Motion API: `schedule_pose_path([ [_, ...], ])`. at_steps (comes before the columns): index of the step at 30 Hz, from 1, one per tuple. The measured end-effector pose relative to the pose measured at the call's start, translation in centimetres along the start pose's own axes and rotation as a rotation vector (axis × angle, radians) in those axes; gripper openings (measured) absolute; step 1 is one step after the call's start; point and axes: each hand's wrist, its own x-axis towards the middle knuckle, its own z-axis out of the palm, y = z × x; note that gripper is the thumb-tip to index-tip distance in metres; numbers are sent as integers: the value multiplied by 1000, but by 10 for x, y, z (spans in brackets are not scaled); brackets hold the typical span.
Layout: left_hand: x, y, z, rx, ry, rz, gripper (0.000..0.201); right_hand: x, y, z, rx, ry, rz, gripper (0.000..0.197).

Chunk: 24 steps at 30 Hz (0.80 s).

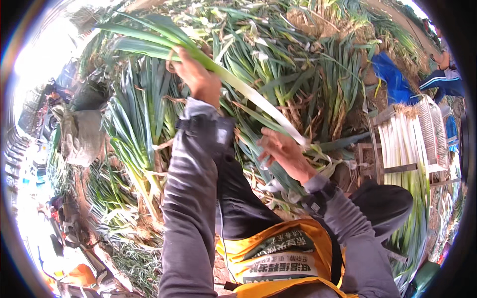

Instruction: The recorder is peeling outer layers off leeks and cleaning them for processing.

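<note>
A single leek (pixel 247 90) slants across the middle of the view, its green leaves at the upper left and its pale root end at the lower right. My left hand (pixel 196 75) is closed round the leek where the leaves begin. Beside the white root end is my right hand (pixel 286 155), its fingers apart and curved; whether they touch the stalk is hard to tell. Under both hands lie loose peeled leaves and several untrimmed leeks (pixel 283 74).
At the right a wooden rack (pixel 375 149) bears a row of cleaned leeks (pixel 405 144), with a white basket (pixel 433 131) against it. Blue plastic sheeting (pixel 390 77) lies behind. Another person (pixel 444 74) is at the far right. Leeks (pixel 136 114) and a pale sack (pixel 82 136) are at left.
</note>
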Motion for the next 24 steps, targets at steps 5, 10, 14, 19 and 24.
schedule_pose_path([
  [5,-36,-31,12,-77,-105,-268,42,61,-9,-13,813,257,-163,42],
  [10,-71,-47,35,-246,-136,-421,50,86,-44,-43,1169,476,-241,35],
  [14,-83,-47,47,-454,-150,-495,44,78,-50,-54,1106,429,-409,33],
  [19,-85,-69,45,-314,-256,-671,36,70,-55,-51,1166,332,-292,27],
  [24,-81,-70,41,-234,-455,-745,17,62,-75,-40,1045,356,-361,18],
])
